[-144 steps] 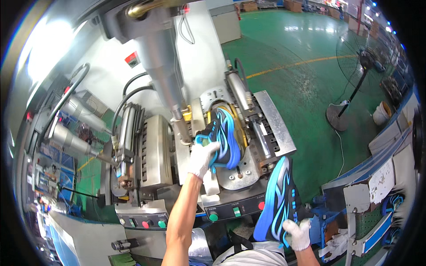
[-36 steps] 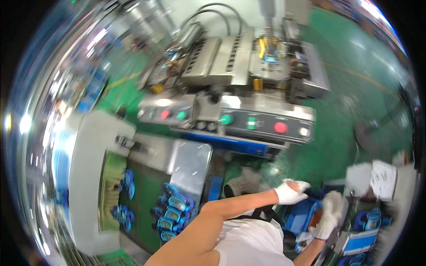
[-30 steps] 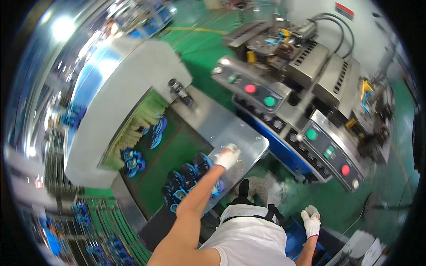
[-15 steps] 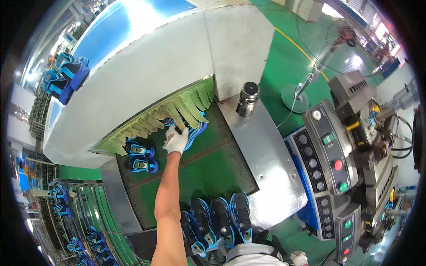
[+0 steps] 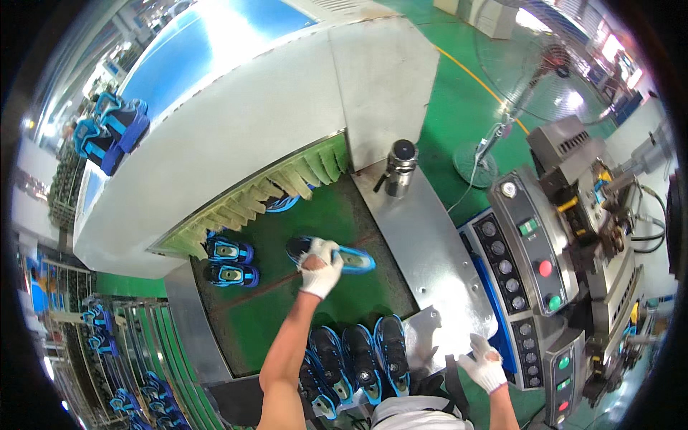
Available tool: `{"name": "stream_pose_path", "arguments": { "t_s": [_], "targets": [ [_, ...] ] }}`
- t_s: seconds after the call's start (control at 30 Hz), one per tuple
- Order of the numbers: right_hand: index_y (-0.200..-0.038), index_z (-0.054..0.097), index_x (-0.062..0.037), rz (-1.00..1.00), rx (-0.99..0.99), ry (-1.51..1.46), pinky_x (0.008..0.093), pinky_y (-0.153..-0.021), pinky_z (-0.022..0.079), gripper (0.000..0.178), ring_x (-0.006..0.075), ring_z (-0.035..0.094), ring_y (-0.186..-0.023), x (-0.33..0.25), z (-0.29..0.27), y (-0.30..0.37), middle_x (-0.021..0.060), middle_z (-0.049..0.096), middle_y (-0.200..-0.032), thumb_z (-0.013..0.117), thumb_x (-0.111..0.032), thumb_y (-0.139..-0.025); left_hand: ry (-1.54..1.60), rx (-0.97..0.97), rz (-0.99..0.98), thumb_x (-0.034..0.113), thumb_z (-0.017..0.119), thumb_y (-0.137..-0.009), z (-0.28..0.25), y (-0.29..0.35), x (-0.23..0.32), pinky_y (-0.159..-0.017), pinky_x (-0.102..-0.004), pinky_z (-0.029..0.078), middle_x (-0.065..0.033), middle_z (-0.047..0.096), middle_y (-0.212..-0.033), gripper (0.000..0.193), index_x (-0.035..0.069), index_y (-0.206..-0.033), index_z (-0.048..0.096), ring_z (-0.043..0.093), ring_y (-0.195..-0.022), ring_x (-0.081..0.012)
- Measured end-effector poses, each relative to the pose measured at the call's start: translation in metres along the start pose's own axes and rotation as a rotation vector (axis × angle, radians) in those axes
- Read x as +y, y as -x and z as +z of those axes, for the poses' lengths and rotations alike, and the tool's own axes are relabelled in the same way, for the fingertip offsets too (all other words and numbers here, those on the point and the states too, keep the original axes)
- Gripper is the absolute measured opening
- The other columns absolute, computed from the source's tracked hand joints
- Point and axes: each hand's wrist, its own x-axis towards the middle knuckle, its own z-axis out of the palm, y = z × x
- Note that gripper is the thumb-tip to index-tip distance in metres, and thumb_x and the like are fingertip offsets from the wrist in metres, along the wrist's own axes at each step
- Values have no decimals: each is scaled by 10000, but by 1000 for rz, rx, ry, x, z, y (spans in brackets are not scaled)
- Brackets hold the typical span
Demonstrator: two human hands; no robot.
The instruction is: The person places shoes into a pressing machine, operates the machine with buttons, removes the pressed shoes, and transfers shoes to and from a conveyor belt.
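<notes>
My left hand [image 5: 322,270], in a white glove, is closed round a black shoe with blue edges [image 5: 357,260]. It holds the shoe over the green belt [image 5: 264,326], a little way out from the strip curtain. My gloved right hand [image 5: 484,367] is open, with nothing in it, beside the near right corner of the metal side plate [image 5: 459,297]. Two similar shoes [image 5: 231,263] sit side by side at the belt's left. Another blue-edged shoe [image 5: 282,203] is partly hidden under the green strip curtain [image 5: 247,201]. Several black shoes [image 5: 358,356] stand in a row near my waist.
A metal flask [image 5: 400,170] stands on the side plate. The large pale machine housing [image 5: 236,122] fills the far side, with shoes [image 5: 111,132] on top. Control panels [image 5: 530,244] and a pedestal fan [image 5: 476,165] are at right, shelving with shoes [image 5: 154,398] at left.
My left hand has come back from the curtain toward me and right, bringing a shoe out. The curtain strips have dropped back. My right hand has risen into fuller view at the lower right.
</notes>
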Motion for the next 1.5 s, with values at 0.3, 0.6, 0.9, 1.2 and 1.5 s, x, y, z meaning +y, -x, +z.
{"name": "stream_pose_path", "arguments": {
  "t_s": [0.3, 0.6, 0.9, 1.2, 1.5],
  "targets": [
    [-1275, 603, -106, -602, 140, -47, 367, -1010, 507, 440, 242, 648, -1155, -15, 14, -30, 103, 668, -1270, 684, -279, -879, 566, -417, 614, 170, 675, -839, -27, 83, 312, -777, -441, 547, -137, 660, -957, 145, 86, -957, 686, 663, -872, -347],
    [-1245, 683, -45, 107, 107, -1384, 300, -699, 541, 516, 127, 652, -759, 85, -109, 114, 25, 730, -922, 848, -42, -756, 605, -135, 786, -16, 794, -782, -57, 24, 479, -853, -374, 581, -144, 599, -1227, 482, 31, -1229, 621, 677, -1007, -266],
    [-1503, 449, 9, -355, 191, -1883, 418, -1049, 524, 829, 268, 650, -1198, 144, -179, 175, 150, 633, -1369, 752, 48, -733, 592, -284, 512, -59, 742, -849, 19, 27, 484, -814, -324, 599, -152, 591, -1232, 474, 23, -1282, 567, 694, -953, -218],
    [-1521, 412, 16, -498, 418, -1916, 445, -1006, 559, 807, 301, 661, -1181, 143, -206, 151, 182, 631, -1355, 664, 47, -755, 515, -167, 803, -1, 705, -899, 30, -47, 564, -792, -322, 578, -158, 675, -1182, 310, -1, -1203, 645, 703, -927, -240],
    [-1492, 443, 22, -447, 469, -2014, 420, -938, 599, 777, 297, 699, -1093, 143, -208, 125, 179, 658, -1291, 698, 47, -759, 190, -308, 970, 233, 652, -952, 144, -163, 588, -1032, -431, 483, -213, 620, -1302, 451, 15, -1337, 561, 608, -1193, -396]
  ]
}}
